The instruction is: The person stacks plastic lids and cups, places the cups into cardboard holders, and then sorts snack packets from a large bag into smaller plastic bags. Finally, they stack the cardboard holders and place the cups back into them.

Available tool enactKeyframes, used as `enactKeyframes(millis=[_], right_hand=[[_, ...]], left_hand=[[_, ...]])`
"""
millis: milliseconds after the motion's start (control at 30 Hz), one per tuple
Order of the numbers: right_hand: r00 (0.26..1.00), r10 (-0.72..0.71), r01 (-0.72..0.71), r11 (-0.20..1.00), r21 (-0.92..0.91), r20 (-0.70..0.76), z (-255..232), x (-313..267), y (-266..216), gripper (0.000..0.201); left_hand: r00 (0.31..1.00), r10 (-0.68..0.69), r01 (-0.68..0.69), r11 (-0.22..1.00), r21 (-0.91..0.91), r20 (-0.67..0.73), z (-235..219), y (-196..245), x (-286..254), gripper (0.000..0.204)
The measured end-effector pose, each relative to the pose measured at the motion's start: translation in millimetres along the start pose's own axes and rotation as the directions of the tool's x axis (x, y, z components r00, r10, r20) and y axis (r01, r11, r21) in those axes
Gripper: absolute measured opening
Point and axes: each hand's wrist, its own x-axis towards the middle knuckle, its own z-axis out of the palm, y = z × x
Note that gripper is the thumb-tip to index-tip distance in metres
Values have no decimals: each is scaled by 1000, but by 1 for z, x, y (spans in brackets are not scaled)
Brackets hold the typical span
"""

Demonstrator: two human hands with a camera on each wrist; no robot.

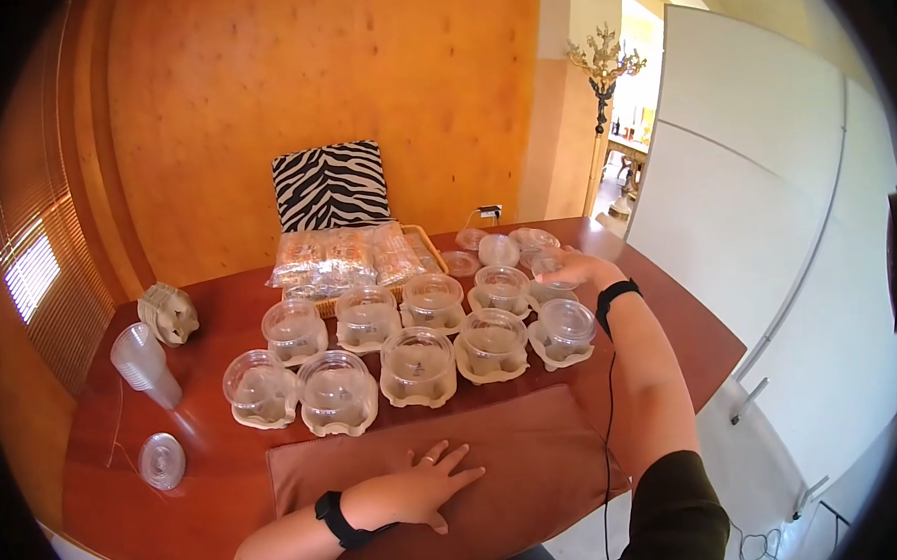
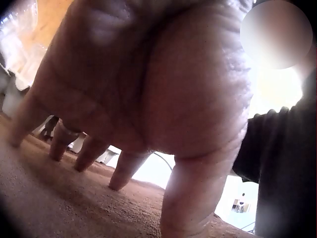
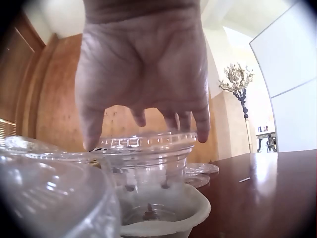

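Note:
My right hand (image 1: 573,270) is at the back right of the rows of clear lidded cups. In the right wrist view, that hand (image 3: 143,74) spans a round clear lid (image 3: 148,142) on a clear cup (image 3: 148,166), thumb and fingertips at opposite sides of its rim. The cup sits in a pale moulded holder (image 3: 197,217). My left hand (image 1: 413,494) rests on a brown cloth (image 1: 536,451) near the table's front edge. Its fingers are spread, and the left wrist view shows the palm (image 2: 124,74) raised, with the fingertips on the cloth (image 2: 64,196).
Several lidded cups (image 1: 417,366) stand in holders across the middle. Loose lids (image 1: 497,250) lie at the back right. A basket (image 1: 429,249) of wrapped packets (image 1: 347,254) stands behind. At left are nested cups (image 1: 144,363), stacked holders (image 1: 168,314) and a lid (image 1: 162,461).

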Motion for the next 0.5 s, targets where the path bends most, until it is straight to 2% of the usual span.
enactKeyframes(millis=[100, 200, 400, 500], right_hand=[[996, -61, 63, 997, -37, 59, -6, -13, -16, 94], [999, 2, -2, 1000, -23, 38, 2, -1, -9, 84], [991, -28, 46, 990, -133, 130, 17, 2, 1, 75], [991, 78, -58, 984, -168, 112, 26, -3, -10, 75]], left_hand=[[1000, -6, 6, 1000, 12, 1, -1, 1, -2, 101], [1000, -12, 12, 999, 43, 3, 2, 1, 1, 100], [1000, -12, 12, 997, 72, -2, -3, 5, -4, 100], [1000, -17, 18, 997, 78, -11, -5, 6, -6, 99]])
